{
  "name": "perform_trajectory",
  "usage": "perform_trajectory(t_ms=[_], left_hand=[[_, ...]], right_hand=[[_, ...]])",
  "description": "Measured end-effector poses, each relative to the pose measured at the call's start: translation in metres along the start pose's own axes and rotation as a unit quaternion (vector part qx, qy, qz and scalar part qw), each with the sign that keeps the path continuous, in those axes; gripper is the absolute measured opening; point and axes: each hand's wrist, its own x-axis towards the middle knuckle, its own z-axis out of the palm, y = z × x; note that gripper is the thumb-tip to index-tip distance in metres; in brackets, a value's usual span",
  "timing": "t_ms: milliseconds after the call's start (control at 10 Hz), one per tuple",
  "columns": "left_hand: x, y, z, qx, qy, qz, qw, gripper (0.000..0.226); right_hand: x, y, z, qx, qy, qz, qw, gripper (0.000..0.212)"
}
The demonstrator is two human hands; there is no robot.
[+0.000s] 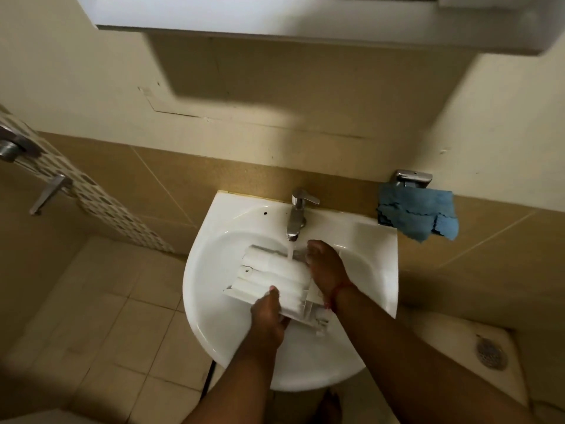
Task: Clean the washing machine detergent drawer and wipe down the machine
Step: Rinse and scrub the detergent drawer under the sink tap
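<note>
The white detergent drawer (272, 276) lies tilted in the white sink (214, 301), under the chrome tap (298, 214). Water runs from the spout onto the drawer's far end. My left hand (269, 319) grips the drawer's near edge from below. My right hand (325, 266) rests on the drawer's right side, fingertips close to the stream; whether it grips the drawer I cannot tell. A blue cloth (419, 214) hangs from a chrome holder (412, 178) on the wall to the sink's right. The washing machine is out of view.
A white cabinet (275, 16) overhangs the sink at head height. Chrome shower fittings (46, 194) stick out from the wall at far left. A round floor drain (489, 353) sits at lower right. Beige tiles cover the floor to the left.
</note>
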Motion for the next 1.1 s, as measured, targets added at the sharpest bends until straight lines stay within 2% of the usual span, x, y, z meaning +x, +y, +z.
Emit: perform_trajectory(t_ms=[100,200,300,400,500,600,700,800,900,1000,1100], left_hand=[[-0.001,0.015,-0.012,0.034,-0.014,0.007,0.999,0.028],[0.002,0.035,-0.017,0.047,0.007,0.003,0.999,0.029],[0.011,0.048,-0.022,0.076,0.013,-0.007,0.997,0.040],[0.018,0.051,-0.028,0.091,-0.006,-0.023,0.996,0.040],[0.026,0.055,-0.034,0.096,-0.037,-0.045,0.994,0.043],[0.036,0.059,-0.040,0.083,-0.089,-0.058,0.991,0.045],[0.041,0.057,-0.045,0.065,-0.126,-0.068,0.988,0.049],[0.045,0.050,-0.049,0.049,-0.132,-0.063,0.988,0.052],[0.047,0.048,-0.050,0.046,-0.134,-0.054,0.988,0.049],[0.046,0.050,-0.048,0.025,-0.143,-0.049,0.988,0.050],[0.045,0.049,-0.047,0.021,-0.133,-0.052,0.990,0.039]], right_hand=[[0.002,-0.004,0.011,0.327,-0.009,0.165,0.931,0.026],[0.009,-0.006,0.024,0.419,-0.002,0.220,0.881,0.020],[0.017,-0.009,0.034,0.483,0.012,0.253,0.838,0.015],[0.026,-0.016,0.041,0.566,0.012,0.259,0.783,0.016],[0.035,-0.025,0.047,0.585,-0.023,0.261,0.768,0.024],[0.043,-0.027,0.049,0.604,-0.021,0.227,0.763,0.021],[0.043,-0.023,0.056,0.653,0.013,0.173,0.737,0.015],[0.026,-0.021,0.079,0.378,-0.044,0.082,0.921,0.019],[0.008,0.013,0.092,-0.258,-0.031,-0.188,0.947,0.030],[-0.008,0.038,0.081,-0.527,0.090,-0.164,0.829,0.051],[-0.003,0.012,0.086,-0.584,0.036,-0.033,0.811,0.058]])
